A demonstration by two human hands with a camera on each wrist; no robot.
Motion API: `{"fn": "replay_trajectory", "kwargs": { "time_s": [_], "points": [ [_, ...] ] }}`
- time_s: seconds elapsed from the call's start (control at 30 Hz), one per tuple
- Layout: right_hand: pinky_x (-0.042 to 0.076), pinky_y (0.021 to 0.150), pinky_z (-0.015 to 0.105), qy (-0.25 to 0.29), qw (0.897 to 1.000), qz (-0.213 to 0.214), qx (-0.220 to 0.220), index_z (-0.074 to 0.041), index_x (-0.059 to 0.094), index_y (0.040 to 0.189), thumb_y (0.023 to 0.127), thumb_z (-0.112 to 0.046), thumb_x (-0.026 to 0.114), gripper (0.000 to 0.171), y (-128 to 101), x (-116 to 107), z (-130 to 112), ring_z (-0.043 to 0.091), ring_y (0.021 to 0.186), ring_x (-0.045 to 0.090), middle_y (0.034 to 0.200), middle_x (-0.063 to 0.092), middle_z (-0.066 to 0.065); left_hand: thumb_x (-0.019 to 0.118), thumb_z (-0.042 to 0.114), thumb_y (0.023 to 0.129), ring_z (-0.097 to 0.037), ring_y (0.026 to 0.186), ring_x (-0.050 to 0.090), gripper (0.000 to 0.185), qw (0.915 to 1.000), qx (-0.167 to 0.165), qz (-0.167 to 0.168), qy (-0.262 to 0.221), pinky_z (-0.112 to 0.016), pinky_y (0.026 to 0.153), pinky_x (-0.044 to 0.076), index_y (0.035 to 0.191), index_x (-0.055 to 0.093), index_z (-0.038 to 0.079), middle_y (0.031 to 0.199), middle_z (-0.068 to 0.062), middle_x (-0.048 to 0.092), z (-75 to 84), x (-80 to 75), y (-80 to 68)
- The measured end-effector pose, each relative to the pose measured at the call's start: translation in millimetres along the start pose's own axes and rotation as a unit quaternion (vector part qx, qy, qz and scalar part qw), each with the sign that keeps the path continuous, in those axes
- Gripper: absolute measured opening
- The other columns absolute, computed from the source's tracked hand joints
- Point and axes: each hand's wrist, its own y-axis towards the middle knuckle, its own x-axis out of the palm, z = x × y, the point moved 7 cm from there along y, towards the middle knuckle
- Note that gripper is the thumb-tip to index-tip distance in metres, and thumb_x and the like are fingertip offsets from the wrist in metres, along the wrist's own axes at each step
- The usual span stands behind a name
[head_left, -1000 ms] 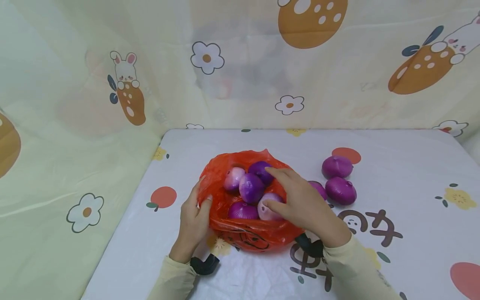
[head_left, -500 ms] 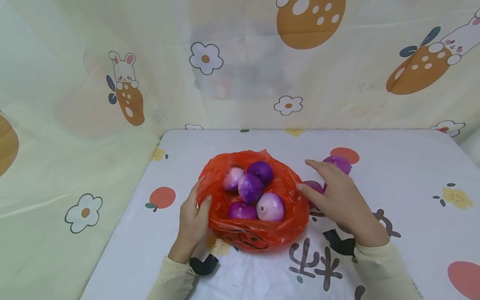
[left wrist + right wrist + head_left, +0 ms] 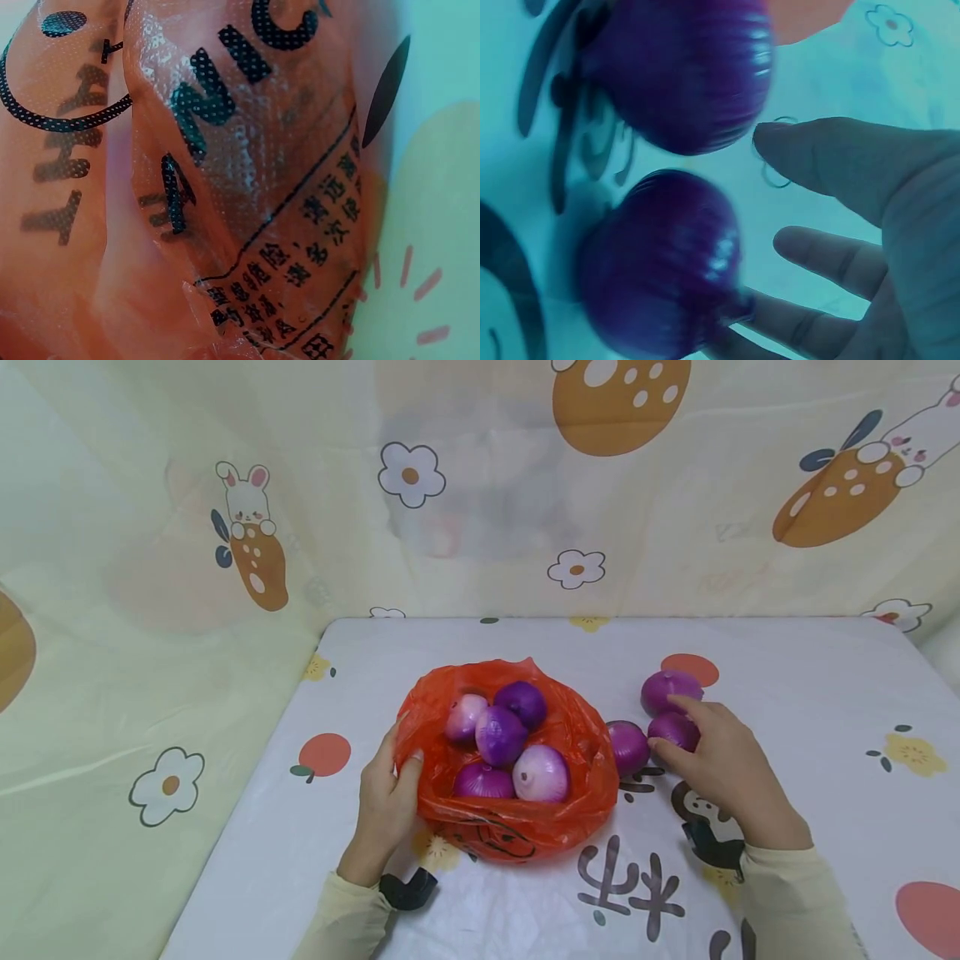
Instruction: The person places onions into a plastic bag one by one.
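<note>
Since the earlier frame the right hand [image 3: 723, 760] is moving out of the red bag [image 3: 517, 827] toward the table's right edge, its relaxed, open fingers now touching a loose purple onion [image 3: 672, 729]. Gripping the bag's left rim, the left hand [image 3: 384, 802] is keeping it near the table's middle.

place: home-like tabletop | evidence: cartoon-print tablecloth [image 3: 787, 693], matching curtain backdrop [image 3: 187, 527]
</note>
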Motion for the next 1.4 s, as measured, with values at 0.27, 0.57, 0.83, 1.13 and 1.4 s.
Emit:
{"fn": "replay_trajectory", "kwargs": {
  "time_s": [0.27,0.57,0.83,1.13,1.4],
  "points": [
    [0.059,0.081,0.069,-0.009,0.999,-0.032,0.032,0.005,0.043,0.152,0.089,-0.031,0.08,0.08,0.8,12.5,19.9,0.058,0.115,0.051,0.134,0.048,0.039,0.054,0.006,0.101,-0.034,0.124,0.067,0.053,1.0,-0.002,-0.003,-0.002,-0.048,0.096,0.058,0.154,0.047,0.007,0.144,-0.013,0.063,-1.1,0.5,-0.1],
    [0.058,0.081,0.069,-0.002,0.998,-0.035,0.049,0.003,0.04,0.154,0.09,-0.033,0.078,0.083,1.9,20.8,28.0,0.057,0.114,0.051,0.134,0.048,0.038,0.054,0.005,0.101,-0.034,0.125,0.067,0.054,1.0,0.004,-0.003,-0.001,-0.049,0.096,0.058,0.154,0.047,0.007,0.144,-0.013,0.063,-0.4,-0.4,0.3],
    [0.061,0.076,0.066,0.0,0.998,-0.034,0.058,0.002,0.04,0.155,0.089,-0.033,0.078,0.084,2.0,21.3,29.5,0.057,0.112,0.051,0.132,0.048,0.038,0.053,0.006,0.102,-0.033,0.126,0.066,0.053,1.0,-0.002,-0.008,-0.004,-0.048,0.096,0.058,0.155,0.046,0.009,0.145,-0.012,0.062,0.0,-0.1,-0.2],
    [0.061,0.074,0.065,0.005,0.998,-0.027,0.056,0.002,0.04,0.155,0.088,-0.032,0.08,0.086,-0.4,15.0,25.0,0.058,0.113,0.05,0.134,0.047,0.038,0.053,0.008,0.102,-0.032,0.126,0.066,0.053,0.9999,-0.006,-0.008,0.001,-0.048,0.096,0.058,0.155,0.046,0.009,0.146,-0.012,0.062,-0.1,-0.2,-0.4],
    [0.057,0.081,0.072,0.003,0.999,-0.012,0.045,0.002,0.04,0.155,0.087,-0.032,0.081,0.086,-2.3,7.9,16.2,0.059,0.115,0.049,0.136,0.048,0.038,0.054,0.008,0.102,-0.033,0.126,0.066,0.054,0.9999,-0.006,-0.01,0.001,-0.048,0.096,0.058,0.155,0.045,0.008,0.147,-0.012,0.061,0.1,0.4,-0.3]
  ]
}}
